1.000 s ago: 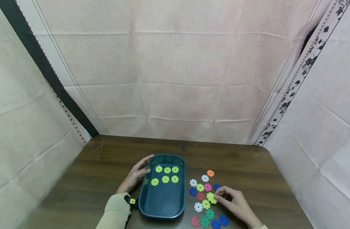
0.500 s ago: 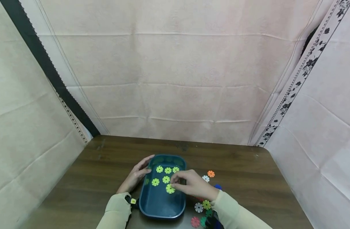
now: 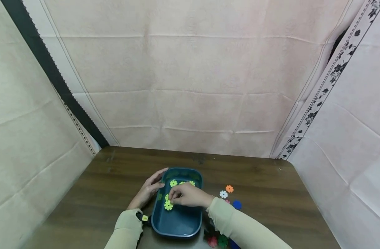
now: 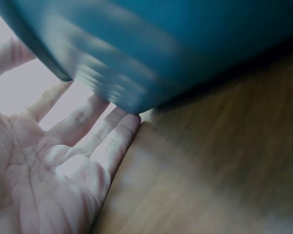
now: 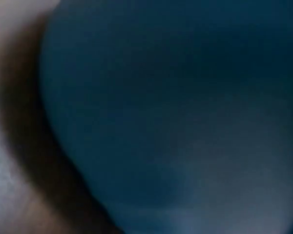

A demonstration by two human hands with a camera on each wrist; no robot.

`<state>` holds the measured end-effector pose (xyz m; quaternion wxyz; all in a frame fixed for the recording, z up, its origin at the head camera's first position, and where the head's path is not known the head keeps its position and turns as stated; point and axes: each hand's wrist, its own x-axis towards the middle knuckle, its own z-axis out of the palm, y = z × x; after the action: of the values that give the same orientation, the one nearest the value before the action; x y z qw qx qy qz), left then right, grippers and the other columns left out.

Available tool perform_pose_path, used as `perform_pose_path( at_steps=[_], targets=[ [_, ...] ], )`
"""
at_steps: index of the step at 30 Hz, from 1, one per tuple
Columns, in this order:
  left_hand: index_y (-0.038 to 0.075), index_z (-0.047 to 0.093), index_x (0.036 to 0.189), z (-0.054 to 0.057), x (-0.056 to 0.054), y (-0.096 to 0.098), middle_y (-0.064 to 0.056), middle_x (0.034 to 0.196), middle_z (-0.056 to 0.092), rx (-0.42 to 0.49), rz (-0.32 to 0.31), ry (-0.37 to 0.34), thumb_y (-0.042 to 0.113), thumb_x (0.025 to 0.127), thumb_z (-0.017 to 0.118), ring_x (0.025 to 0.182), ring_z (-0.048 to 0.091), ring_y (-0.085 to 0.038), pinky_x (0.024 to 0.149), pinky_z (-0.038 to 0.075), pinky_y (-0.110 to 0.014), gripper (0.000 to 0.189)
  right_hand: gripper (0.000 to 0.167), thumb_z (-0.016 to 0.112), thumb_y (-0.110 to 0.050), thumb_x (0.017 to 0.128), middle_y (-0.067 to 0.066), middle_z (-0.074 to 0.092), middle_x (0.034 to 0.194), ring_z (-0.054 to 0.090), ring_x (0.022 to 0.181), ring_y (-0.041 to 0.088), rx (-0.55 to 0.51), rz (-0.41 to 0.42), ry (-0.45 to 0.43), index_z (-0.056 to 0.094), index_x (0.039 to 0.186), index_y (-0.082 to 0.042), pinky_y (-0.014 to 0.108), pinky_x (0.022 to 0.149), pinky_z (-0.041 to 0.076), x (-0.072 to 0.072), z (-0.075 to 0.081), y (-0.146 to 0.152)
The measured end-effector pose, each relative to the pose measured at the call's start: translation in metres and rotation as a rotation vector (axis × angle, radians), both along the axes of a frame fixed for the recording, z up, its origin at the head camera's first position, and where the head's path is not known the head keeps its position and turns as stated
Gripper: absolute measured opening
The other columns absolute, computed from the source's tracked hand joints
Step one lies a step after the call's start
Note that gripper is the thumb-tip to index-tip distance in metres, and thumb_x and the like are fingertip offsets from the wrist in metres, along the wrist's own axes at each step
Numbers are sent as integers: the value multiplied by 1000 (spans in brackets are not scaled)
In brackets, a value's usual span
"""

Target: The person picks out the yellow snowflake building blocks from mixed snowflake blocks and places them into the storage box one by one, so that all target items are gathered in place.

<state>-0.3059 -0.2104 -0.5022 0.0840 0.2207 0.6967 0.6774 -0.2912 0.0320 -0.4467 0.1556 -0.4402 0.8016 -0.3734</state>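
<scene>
In the head view a dark blue-green tray [image 3: 176,224] lies on the table with several yellow-green notched discs [image 3: 173,183] inside. My right hand [image 3: 190,195] reaches over the tray, pinching another notched disc [image 3: 168,206] at its left side. That disc overlaps one behind it, and the hand covers some of the others. My left hand [image 3: 147,190] rests against the tray's left side, its thumb at the rim. Straight fingers [image 4: 83,117] touch the outer wall in the left wrist view. Only a blurred tray [image 5: 176,122] fills most of the right wrist view.
Right of the tray lie loose notched discs: orange [image 3: 229,188], white [image 3: 223,194], blue [image 3: 237,204], red [image 3: 212,241] and green [image 3: 222,241]. The right sleeve [image 3: 239,223] hides part of this group. Pale cloth [image 3: 190,83] hangs behind the brown table [image 3: 115,180].
My right hand has brought a yellow-green disc from the loose group into the tray, then farther left across it. The left hand stays at the tray's side.
</scene>
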Motion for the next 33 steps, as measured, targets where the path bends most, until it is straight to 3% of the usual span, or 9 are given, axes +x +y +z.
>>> perform_pose_path(
  at_steps=[5,11,15,21,27,33],
  targets=[
    [21,37,156,1,1,-1,-8,159,34,8,3,-21,10,102,52,139,39,-37,103,43,-40,57,13,67,-19,98,-13,71,96,64,89,-6,30,43,25,72,107,-11,18,76,52,-3,-3,-2],
    [25,39,155,0,2,0,-5,158,37,0,17,-48,11,101,52,139,41,-32,103,43,-40,58,18,65,-22,100,-11,71,100,64,92,-5,-17,30,98,73,111,-9,18,79,52,-1,9,3],
    [22,37,156,0,0,-1,-10,157,37,8,3,-31,10,101,52,136,43,-36,102,44,-40,58,17,65,-22,100,-11,72,101,65,91,-4,-58,-3,117,72,111,-12,18,79,52,-1,19,10],
    [17,34,157,-1,-2,-2,-16,156,37,26,-21,-15,9,102,51,134,43,-43,100,46,-40,58,15,66,-26,99,-13,71,102,67,88,2,-113,-67,53,71,112,-21,24,82,54,-1,30,24],
    [17,37,156,-1,-1,-2,-17,153,40,29,-1,-39,7,101,52,131,46,-43,99,47,-43,58,17,65,-29,99,-13,71,102,66,91,4,-130,-116,79,72,113,-21,30,80,55,0,37,40],
    [19,38,155,1,0,-1,-18,151,42,37,0,-39,7,101,52,128,48,-44,97,48,-43,57,14,67,-32,98,-14,71,103,66,95,6,-176,-224,70,71,111,-28,31,83,54,1,40,62]
  ],
)
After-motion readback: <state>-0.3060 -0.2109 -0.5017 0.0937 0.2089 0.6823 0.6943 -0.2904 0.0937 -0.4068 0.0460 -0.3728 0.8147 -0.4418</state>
